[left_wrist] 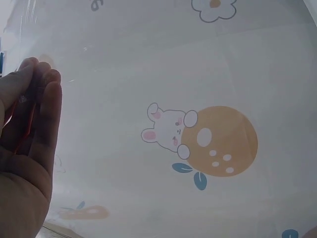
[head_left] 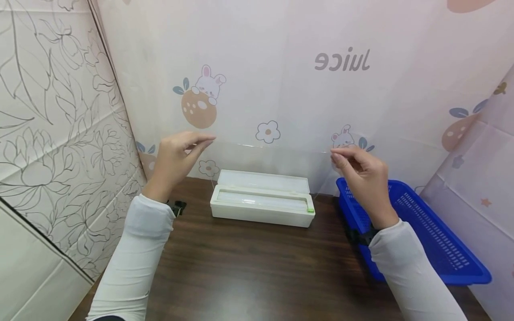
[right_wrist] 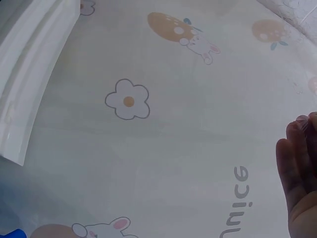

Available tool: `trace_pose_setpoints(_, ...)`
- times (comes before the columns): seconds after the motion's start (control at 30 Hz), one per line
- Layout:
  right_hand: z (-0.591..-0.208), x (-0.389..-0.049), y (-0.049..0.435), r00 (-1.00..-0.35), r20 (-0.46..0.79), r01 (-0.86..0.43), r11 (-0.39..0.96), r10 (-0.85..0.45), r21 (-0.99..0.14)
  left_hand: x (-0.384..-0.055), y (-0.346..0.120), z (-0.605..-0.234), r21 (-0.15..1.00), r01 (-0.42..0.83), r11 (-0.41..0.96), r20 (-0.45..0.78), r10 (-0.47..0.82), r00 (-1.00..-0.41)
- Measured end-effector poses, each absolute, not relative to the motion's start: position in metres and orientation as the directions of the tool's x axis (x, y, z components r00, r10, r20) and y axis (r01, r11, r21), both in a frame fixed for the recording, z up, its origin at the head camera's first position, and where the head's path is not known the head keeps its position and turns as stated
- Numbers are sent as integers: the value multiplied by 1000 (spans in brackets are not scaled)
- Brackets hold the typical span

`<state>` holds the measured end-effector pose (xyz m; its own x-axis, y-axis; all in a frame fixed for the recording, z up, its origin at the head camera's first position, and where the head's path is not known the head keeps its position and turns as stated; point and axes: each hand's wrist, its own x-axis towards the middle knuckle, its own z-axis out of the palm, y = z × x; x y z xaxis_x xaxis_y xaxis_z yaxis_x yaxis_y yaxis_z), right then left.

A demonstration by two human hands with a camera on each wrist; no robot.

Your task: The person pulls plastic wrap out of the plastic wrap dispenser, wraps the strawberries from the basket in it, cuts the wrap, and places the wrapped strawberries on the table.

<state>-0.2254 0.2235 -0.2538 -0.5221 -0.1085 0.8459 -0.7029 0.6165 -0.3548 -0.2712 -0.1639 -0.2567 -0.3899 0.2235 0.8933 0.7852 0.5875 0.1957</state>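
A sheet of clear cling film (head_left: 250,146) stretches between my two raised hands, its top edge catching light in the head view. My left hand (head_left: 174,156) pinches its left corner between thumb and fingertips; my right hand (head_left: 367,178) pinches the right corner. The film's faint sides run down toward a white cling film dispenser (head_left: 261,215), which stands behind and below on the table. The dispenser's lid (head_left: 263,181) is raised at the back, and a green slider (head_left: 311,210) sits at its right end. In the right wrist view, fingertips (right_wrist: 302,123) hold a gathered bit of film.
A blue plastic basket (head_left: 470,281) stands on the dark wooden table (head_left: 241,263), right of the dispenser and beneath my right forearm. A printed curtain (head_left: 289,89) with rabbits and fruit hangs close behind the dispenser. Another patterned sheet (head_left: 52,111) hangs on the left.
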Motion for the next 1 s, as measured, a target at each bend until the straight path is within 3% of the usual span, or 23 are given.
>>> trace_pose_setpoints(0.23,-265,-224,235,-510,853,-682,656,-112,-322,-259,-167,-257,165,812,559,894,262,-363)
trace_pose_setpoints(0.7,-281,-197,235,-576,812,-686,594,-91,-420,-223,-175,-260,267,878,396,828,373,-420)
trace_pose_setpoints(1.0,-275,-171,224,-594,782,-754,468,-189,-461,-203,-177,-264,392,874,288,759,435,-484)
